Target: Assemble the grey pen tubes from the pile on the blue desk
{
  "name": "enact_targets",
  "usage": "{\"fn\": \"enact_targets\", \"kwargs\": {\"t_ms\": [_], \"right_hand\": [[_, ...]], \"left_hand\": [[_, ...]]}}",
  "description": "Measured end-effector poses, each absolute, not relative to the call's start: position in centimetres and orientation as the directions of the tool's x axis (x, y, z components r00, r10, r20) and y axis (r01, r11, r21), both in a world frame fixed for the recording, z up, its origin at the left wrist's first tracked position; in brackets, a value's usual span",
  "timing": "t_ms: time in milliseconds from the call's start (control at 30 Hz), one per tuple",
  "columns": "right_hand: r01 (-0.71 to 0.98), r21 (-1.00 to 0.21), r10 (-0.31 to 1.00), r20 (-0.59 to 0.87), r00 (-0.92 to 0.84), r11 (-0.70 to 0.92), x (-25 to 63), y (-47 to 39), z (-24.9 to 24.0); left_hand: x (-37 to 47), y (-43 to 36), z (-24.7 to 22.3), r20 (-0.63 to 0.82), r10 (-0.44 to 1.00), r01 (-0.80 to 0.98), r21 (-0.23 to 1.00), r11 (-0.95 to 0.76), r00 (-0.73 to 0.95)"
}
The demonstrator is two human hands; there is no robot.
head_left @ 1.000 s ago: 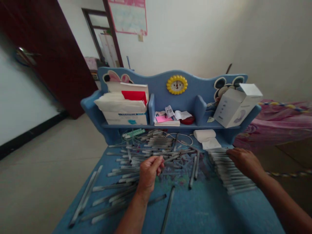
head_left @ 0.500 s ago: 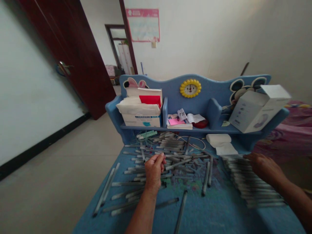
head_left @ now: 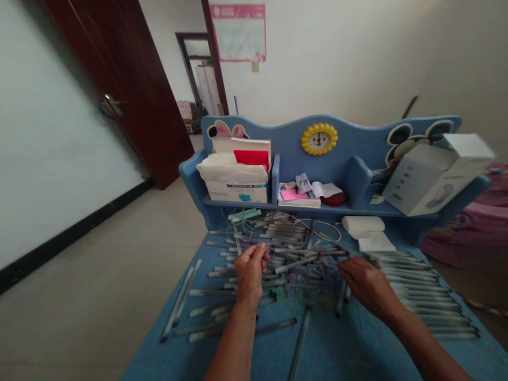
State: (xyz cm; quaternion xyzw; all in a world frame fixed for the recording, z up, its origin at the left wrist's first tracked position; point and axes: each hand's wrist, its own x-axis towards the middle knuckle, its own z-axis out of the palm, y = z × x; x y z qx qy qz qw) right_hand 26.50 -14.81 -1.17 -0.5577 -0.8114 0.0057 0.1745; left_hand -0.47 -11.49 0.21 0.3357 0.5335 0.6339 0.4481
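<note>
Head view: two pens (head_left: 340, 300) point down-frame just below your right hand (head_left: 369, 284), nearer than your left hand (head_left: 250, 272); fingers (head_left: 350, 267) of both curl, hold unclear.

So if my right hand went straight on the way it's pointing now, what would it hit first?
Most likely the scattered pens in the middle of the blue table, just beyond your right hand's fingertips. Its height is unclear, so it might pass over them.
</note>
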Motion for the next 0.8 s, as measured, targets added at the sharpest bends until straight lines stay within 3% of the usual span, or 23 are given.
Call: {"fn": "enact_targets", "kwargs": {"t_ms": [233, 400, 800], "right_hand": [[0.873, -0.301, 0.917, 0.237, -0.321, 0.384, 23.3, -15.6, -2.2], [0.839, -0.342, 0.897, 0.293, -0.332, 0.422, 22.2, -15.9, -3.4], [0.800, -0.342, 0.856, 0.352, -0.378, 0.494, 17.4, -14.3, -2.3]], "left_hand": [[-1.6, -11.3, 0.6, -0.084, 0.880, -0.269, 0.962, -0.051, -0.468], [-2.3, -11.2, 0.8, -0.096, 0.857, -0.305, 0.950, -0.074, -0.506], [-2.8, -11.4, 0.7, -0.083, 0.852, -0.298, 0.950, -0.088, -0.517]]}}
